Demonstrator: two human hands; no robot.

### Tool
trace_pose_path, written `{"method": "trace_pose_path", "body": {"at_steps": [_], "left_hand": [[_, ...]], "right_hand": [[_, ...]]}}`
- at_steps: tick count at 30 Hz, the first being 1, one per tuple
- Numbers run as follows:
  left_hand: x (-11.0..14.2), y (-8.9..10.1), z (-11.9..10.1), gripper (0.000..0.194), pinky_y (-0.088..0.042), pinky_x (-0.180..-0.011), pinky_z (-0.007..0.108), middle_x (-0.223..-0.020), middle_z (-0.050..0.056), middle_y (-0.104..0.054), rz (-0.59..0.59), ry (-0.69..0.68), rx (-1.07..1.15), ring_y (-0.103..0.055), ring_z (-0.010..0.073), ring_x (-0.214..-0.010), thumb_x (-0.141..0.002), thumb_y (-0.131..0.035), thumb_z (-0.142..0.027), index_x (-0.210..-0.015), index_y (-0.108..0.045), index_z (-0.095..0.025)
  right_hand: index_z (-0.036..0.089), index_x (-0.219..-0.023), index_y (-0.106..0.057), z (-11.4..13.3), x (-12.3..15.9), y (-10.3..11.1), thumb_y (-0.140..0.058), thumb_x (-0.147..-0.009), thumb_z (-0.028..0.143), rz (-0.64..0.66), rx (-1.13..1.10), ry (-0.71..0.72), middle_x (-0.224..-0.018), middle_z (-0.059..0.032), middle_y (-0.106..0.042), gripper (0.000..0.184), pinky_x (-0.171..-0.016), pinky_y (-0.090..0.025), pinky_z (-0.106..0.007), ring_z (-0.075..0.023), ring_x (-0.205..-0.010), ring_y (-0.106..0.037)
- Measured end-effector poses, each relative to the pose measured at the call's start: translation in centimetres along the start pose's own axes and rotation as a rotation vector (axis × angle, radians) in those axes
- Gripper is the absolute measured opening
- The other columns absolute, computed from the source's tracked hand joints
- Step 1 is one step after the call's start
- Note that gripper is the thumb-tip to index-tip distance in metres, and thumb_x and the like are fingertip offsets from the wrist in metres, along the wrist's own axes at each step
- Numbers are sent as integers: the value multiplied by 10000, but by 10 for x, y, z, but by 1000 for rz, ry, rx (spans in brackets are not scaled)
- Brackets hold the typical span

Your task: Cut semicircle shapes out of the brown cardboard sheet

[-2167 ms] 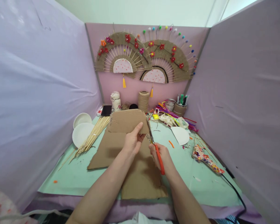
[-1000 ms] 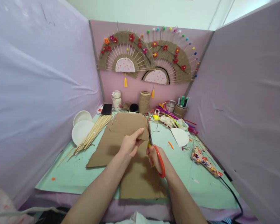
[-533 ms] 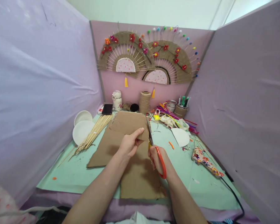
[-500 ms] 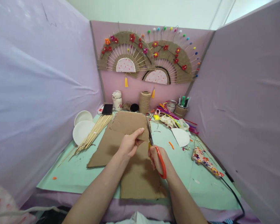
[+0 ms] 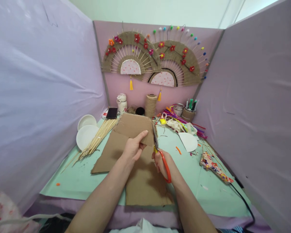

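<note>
My left hand grips a piece of brown cardboard near its lower right corner, thumb on top. In my right hand is a pair of scissors with red-orange handles. The blades lie along the right edge of the held piece; whether they bite into it I cannot make out. Under both hands, larger cardboard sheets rest on the pale green table cover.
Bamboo sticks and white paper plates lie at the left. A twine spool, a bottle and a pen holder stand behind. At right are a white half-disc and a patterned glue gun with its cord.
The held cardboard and both hands have shifted very slightly up and left. The scissors stay by its right edge, still in my right hand.
</note>
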State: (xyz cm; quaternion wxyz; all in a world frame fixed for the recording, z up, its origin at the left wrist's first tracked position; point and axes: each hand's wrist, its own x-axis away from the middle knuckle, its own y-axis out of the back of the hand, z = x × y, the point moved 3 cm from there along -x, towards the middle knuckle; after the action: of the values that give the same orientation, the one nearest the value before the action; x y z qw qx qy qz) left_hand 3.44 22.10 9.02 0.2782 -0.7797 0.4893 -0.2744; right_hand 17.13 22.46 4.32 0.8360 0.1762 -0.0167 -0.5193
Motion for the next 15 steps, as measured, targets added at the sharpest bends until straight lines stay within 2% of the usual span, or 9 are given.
{"method": "trace_pose_path", "body": {"at_steps": [6, 15], "left_hand": [[3, 5, -1, 356, -561, -648, 268, -932, 90, -736, 49, 19, -120, -676, 174, -776, -526, -862, -161, -846, -714, -108], [1, 6, 1, 332, -546, -644, 260, -917, 82, -741, 63, 23, -134, -677, 169, -773, -536, -853, -167, -834, -715, -117]], "right_hand": [[177, -852, -493, -4, 1, 0, -273, -835, 771, 96, -92, 120, -656, 11, -445, 634, -496, -380, -242, -119, -544, -440], [175, -854, -507, -6, 3, -2, -285, -805, 802, 79, -181, 50, -647, 11, -460, 667, -466, -391, -233, -111, -512, -452]]}}
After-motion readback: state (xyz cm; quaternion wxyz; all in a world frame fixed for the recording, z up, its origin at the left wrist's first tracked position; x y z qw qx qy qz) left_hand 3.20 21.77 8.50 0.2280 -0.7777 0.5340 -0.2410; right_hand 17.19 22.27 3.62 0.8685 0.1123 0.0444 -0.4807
